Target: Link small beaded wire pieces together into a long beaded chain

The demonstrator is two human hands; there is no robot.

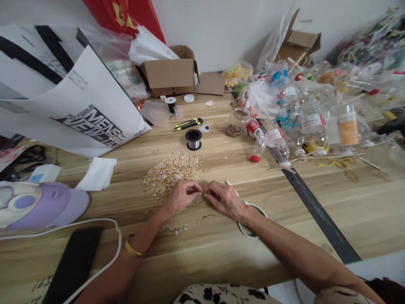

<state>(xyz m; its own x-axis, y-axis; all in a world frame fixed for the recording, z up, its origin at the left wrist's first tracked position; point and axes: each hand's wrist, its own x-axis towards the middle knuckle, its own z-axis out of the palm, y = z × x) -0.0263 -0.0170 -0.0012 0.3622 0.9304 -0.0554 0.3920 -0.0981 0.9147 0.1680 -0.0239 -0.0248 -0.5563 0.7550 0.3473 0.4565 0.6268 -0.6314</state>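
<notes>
My left hand (182, 196) and right hand (223, 198) lie low on the wooden table (221, 257), and their fingertips meet in the middle. Both pinches are narrow, thumb pressed to forefinger. Whatever sits between them is too small for me to make out.

Just beyond my left knuckles, almost touching them, lies the heap of gold and white beads (172, 171). On my side of the pinch, a thin gold bit (193, 205) lies right under the fingertips. A little closer to me is a second gold scrap (209, 216), and closer again a short beaded chain (179, 229) is stretched flat on the wood. A white round rim (257, 209) shows from under my right wrist. A gold bracelet (133, 249) sits on my left wrist.

Past the bead heap, well away from my fingers, a spool of wire (193, 139) stands on end. Further out lie a yellow and black utility knife (188, 123) and a small roll of tape (204, 128). Out beyond my right hand stands a glass jar (236, 122) with beads in the bottom, and further to the right is a jumble of plastic bottles (284, 139). A black strip (316, 211) runs across the table on that side, clear of my right forearm.

Well off to the left of my left hand lie a folded white tissue (98, 173) and a purple cap (47, 207). Beside my left forearm are a black phone (72, 266) and a white cable (117, 236). A printed white bag (79, 109) and an open cardboard box (171, 71) stand far back by the wall
</notes>
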